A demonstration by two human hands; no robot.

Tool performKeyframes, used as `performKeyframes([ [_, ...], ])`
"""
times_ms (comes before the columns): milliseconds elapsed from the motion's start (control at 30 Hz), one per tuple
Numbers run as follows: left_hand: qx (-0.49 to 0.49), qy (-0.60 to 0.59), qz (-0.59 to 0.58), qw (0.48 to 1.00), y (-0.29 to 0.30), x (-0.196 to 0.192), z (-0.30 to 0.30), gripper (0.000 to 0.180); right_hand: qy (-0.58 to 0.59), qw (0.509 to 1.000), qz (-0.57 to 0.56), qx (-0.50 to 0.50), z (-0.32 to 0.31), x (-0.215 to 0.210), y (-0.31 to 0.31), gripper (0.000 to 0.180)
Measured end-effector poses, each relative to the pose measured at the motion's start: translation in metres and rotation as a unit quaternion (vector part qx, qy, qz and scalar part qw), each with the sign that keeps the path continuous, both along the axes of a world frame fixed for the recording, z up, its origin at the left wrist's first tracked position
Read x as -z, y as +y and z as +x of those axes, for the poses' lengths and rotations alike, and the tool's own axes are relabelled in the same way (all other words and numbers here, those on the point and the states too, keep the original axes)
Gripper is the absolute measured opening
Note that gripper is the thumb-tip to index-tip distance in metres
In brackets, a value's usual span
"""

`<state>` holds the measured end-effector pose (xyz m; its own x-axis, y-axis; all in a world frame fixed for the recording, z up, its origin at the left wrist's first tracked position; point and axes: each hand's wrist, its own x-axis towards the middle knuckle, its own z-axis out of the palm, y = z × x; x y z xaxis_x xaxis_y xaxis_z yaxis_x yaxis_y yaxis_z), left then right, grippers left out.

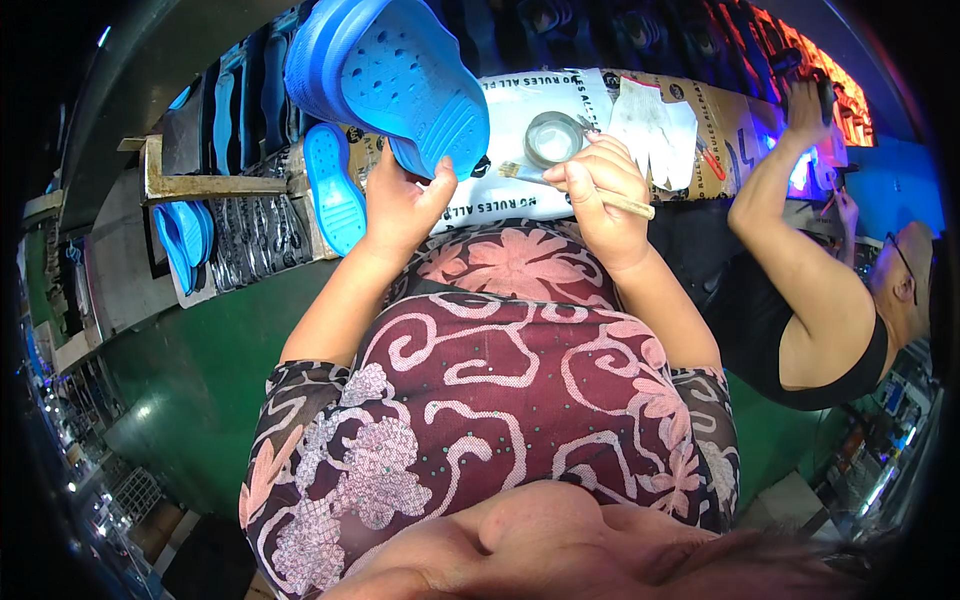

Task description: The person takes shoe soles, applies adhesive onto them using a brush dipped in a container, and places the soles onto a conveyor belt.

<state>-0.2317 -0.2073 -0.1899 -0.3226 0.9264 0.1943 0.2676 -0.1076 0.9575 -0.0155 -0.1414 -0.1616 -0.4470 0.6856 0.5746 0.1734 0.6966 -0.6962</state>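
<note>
My left hand (408,200) grips the near end of a stack of blue foam shoe soles (405,90), thumb on the top face. The soles are raised and tilted; the top one has small holes and ridges, and layered edges show at the left. My right hand (605,190) is closed round the pale handle of a flat brush (522,172), its bristles pointing left, toward the soles. Just beyond the brush stands a round glass jar (555,137) with whitish contents. A single blue sole (335,190) lies left of my left hand.
White printed plastic sheeting (545,90) covers the worktop. Torn white paper (655,125) and red-handled scissors or a similar tool (712,160) lie to the right. A metal bracket (215,186) stands left, near more blue pieces (183,240). A co-worker's arm (790,210) reaches in at right.
</note>
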Motion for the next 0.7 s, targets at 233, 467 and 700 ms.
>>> performKeyframes([
  [233, 0.006, 0.031, 0.04, 0.999, 0.0, -0.009, 0.006, 0.034, -0.017, 0.999, 0.039, -0.029, -0.012, -0.001, 0.004, 0.021],
  [467, 0.029, 0.146, 0.04, 0.988, -0.005, 0.001, -0.002, 0.033, -0.045, 0.998, 0.03, 0.008, -0.004, -0.002, 0.003, 0.021],
  [700, 0.03, 0.177, 0.07, 0.981, -0.003, 0.004, 0.001, 0.031, -0.04, 0.998, 0.047, -0.017, -0.011, 0.002, 0.0, 0.023],
])
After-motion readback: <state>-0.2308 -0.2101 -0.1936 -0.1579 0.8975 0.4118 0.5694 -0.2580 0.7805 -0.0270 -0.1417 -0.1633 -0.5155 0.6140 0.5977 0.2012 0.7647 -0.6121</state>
